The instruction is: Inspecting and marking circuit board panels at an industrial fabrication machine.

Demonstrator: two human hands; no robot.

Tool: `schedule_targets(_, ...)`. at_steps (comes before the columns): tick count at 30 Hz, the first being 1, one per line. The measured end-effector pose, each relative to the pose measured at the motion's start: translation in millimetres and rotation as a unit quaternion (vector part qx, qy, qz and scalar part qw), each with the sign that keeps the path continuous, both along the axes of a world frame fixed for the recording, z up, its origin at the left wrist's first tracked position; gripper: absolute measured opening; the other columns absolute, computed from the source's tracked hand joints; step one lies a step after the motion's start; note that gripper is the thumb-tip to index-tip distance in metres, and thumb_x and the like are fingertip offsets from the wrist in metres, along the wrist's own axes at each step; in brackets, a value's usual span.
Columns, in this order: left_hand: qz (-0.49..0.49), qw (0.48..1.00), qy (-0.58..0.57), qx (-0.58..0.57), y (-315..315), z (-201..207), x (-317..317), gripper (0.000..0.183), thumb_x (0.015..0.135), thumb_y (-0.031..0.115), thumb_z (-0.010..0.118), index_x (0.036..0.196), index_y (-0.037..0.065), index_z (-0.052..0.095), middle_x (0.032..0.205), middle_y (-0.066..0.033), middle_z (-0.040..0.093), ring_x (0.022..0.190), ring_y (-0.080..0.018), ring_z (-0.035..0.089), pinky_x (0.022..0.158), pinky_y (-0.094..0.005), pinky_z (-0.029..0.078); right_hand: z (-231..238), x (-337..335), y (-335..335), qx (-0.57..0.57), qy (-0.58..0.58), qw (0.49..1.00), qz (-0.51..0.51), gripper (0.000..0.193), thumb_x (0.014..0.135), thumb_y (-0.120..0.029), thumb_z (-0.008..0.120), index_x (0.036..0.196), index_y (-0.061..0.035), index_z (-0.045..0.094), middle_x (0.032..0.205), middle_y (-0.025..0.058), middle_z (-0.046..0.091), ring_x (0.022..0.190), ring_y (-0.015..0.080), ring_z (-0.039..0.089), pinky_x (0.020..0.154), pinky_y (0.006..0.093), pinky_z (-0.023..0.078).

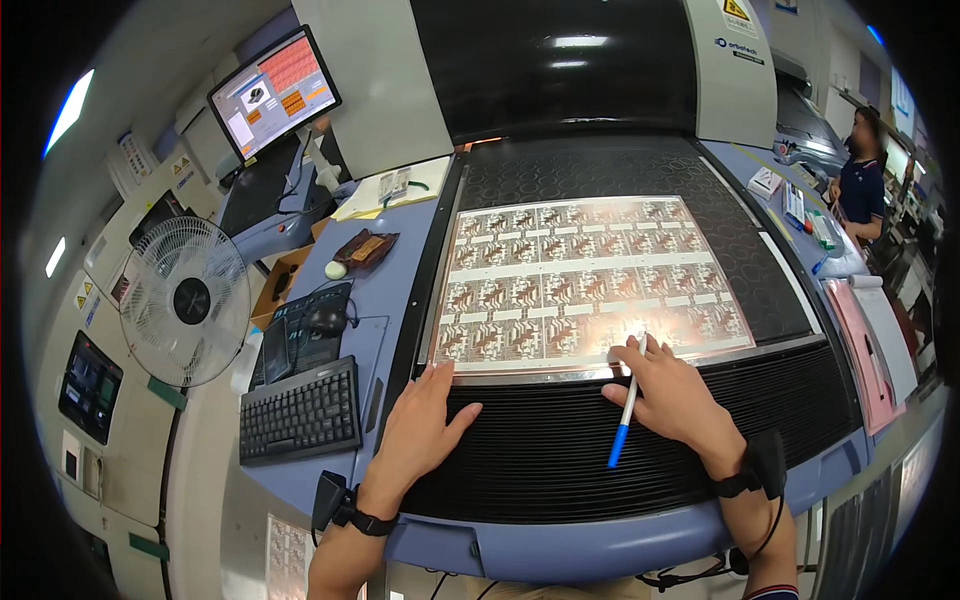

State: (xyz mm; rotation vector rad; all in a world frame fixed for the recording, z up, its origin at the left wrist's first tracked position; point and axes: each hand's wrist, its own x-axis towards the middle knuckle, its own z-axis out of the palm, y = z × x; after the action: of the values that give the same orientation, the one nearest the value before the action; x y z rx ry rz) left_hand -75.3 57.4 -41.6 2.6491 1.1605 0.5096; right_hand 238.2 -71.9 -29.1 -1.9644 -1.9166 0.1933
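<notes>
A large copper-patterned circuit board panel (590,265) lies flat on the black textured bed of a machine. At its near left corner rests my left hand (425,415), fingers stretched out and thumb apart, holding nothing. My right hand (672,390) is at the near edge of the panel, right of the middle, with its fingertips on the board. Between its fingers and thumb sits a white pen with a blue end (622,432), the blue end pointing down toward me. Black ribbed bellows (560,440) run under both hands.
To the left are a keyboard (300,412), a mouse (327,318), a brown packet (365,248), a fan (190,300) and a monitor (275,92). Pink folders (862,350) lie at the right. Further back on that side stands another person (860,185). A dark machine hood (560,80) rises behind the bed.
</notes>
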Motion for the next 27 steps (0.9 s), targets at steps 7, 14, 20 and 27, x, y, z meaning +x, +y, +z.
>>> schedule_targets(7,-0.018,1.0,0.01,0.005,-3,5,3,0.066,0.096,0.034,0.07,0.143,-0.006,0.048,0.141,-0.0314,0.056,0.134,-0.0466,0.051,0.111,-0.0491,0.042,-4,7,-2,0.04,0.038,0.998,0.01,0.036,0.096,-0.03,0.07,0.114,-0.0006,0.059,0.095,0.0212,0.07,0.11,0.0467,0.062,0.094,0.0542,0.053)
schedule_targets(14,-0.014,1.0,0.021,0.016,-1,-3,2,0.064,0.096,0.034,0.07,0.141,-0.005,0.049,0.139,-0.0319,0.056,0.136,-0.0466,0.05,0.112,-0.0493,0.042,0,7,-5,-0.005,0.045,0.999,0.025,0.039,0.094,-0.03,0.072,0.117,-0.0005,0.059,0.103,0.0243,0.07,0.114,0.0507,0.061,0.092,0.0544,0.054)
schedule_targets(20,-0.013,1.0,0.013,0.019,-4,-5,-1,0.064,0.096,0.035,0.07,0.141,-0.005,0.05,0.14,-0.0316,0.056,0.137,-0.0466,0.049,0.113,-0.0492,0.041,-7,10,-4,-0.002,0.019,0.999,0.034,0.04,0.095,-0.027,0.072,0.121,-0.0011,0.058,0.113,0.0213,0.067,0.116,0.0471,0.06,0.096,0.0518,0.053)
schedule_targets(27,0.0,1.0,-0.005,0.02,-2,-4,-3,0.063,0.097,0.036,0.069,0.141,-0.005,0.052,0.142,-0.0302,0.056,0.137,-0.0442,0.05,0.114,-0.0473,0.04,-3,7,-4,-0.021,0.038,0.998,0.035,0.041,0.095,-0.026,0.071,0.123,-0.0007,0.057,0.114,0.0279,0.067,0.119,0.0527,0.059,0.103,0.0564,0.049)
